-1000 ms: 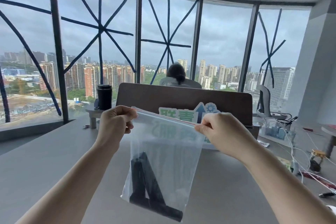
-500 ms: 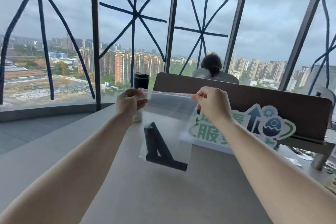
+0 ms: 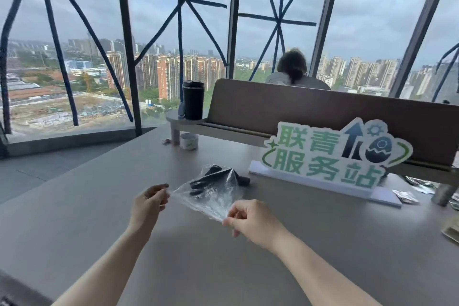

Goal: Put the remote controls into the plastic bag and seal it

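Note:
A clear plastic bag (image 3: 211, 196) lies on the grey table (image 3: 99, 206), its far end resting on the surface. Black remote controls (image 3: 211, 180) show through it, crossed over each other. My left hand (image 3: 149, 202) pinches the bag's near left corner. My right hand (image 3: 250, 221) pinches the near right corner. The bag's top edge is stretched between the two hands, just above the table.
A green and white standing sign (image 3: 330, 156) is on the table right of the bag. Behind it runs a brown partition (image 3: 298, 109) with a black tumbler (image 3: 193, 100) on a small shelf. A person sits beyond it. Small items lie at the right edge.
The bag hung in the air in front of me before; now it is lowered onto the table, both hands still on its top corners. The view tilted down.

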